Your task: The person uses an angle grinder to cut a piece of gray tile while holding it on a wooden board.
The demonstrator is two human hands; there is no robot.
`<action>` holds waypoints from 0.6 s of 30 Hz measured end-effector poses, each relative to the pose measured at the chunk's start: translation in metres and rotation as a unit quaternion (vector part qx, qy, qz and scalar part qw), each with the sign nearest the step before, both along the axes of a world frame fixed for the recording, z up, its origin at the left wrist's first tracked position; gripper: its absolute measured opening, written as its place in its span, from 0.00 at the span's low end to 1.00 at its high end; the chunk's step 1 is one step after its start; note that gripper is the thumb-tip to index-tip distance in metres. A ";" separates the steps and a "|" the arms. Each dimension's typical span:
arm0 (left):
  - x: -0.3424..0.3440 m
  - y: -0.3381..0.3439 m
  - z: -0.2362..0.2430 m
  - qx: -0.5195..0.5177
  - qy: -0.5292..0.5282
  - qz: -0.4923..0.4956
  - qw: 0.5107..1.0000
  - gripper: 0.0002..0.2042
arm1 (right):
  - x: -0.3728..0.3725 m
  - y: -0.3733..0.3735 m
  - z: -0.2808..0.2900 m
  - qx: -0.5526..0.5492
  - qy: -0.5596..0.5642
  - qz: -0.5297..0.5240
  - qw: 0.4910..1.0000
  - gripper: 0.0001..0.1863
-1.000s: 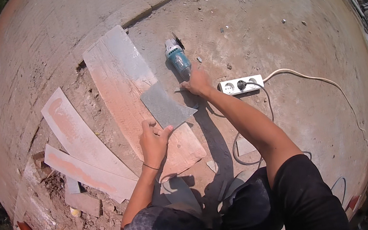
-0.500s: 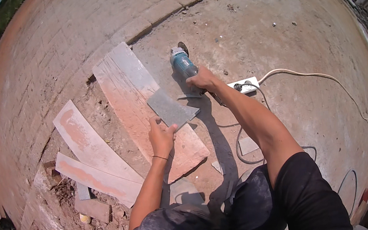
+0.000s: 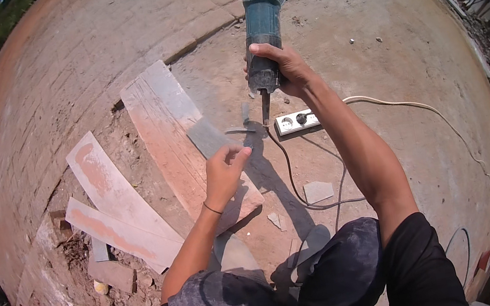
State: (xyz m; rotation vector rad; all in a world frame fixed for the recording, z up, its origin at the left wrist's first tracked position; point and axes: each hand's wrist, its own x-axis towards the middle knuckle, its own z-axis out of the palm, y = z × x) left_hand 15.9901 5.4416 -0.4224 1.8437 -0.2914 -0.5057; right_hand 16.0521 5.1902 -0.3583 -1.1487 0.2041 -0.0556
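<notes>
My right hand (image 3: pixel 284 65) grips an upright teal-and-black angle grinder (image 3: pixel 261 27) by its lower body, its disc at the top and its cord hanging down. My left hand (image 3: pixel 228 169) has its fingers bent in a pinch at the edge of the grey tile (image 3: pixel 203 135); I cannot make out what is between them. That tile rests on a long pink-and-grey stone slab (image 3: pixel 153 129). A white power strip (image 3: pixel 291 122), with a black plug in it, lies beneath my right forearm.
Two pale strips (image 3: pixel 102 174) (image 3: pixel 124 234) lie at left beside rubble (image 3: pixel 82 253) and broken pieces. Small offcuts (image 3: pixel 318 191) lie on the concrete. A cream cable (image 3: pixel 428 103) runs off to the right. A cracked edge crosses the far ground, and debris lines both sides.
My right hand has raised the grinder from the ground to high in view, now nearly upright. My left hand has moved slightly up and right, its fingers more bunched.
</notes>
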 end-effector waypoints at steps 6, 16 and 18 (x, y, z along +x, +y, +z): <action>-0.021 -0.058 0.029 -0.174 -0.060 0.026 0.983 0.19 | -0.052 0.011 -0.010 -0.068 0.043 -0.054 0.995 0.15; -0.051 -0.083 0.029 -0.224 0.276 0.109 0.928 0.14 | -0.082 0.029 -0.004 -0.157 0.017 -0.163 0.974 0.13; -0.058 -0.094 0.028 -0.221 0.297 0.123 0.921 0.14 | -0.089 0.026 -0.008 -0.188 0.021 -0.175 0.966 0.17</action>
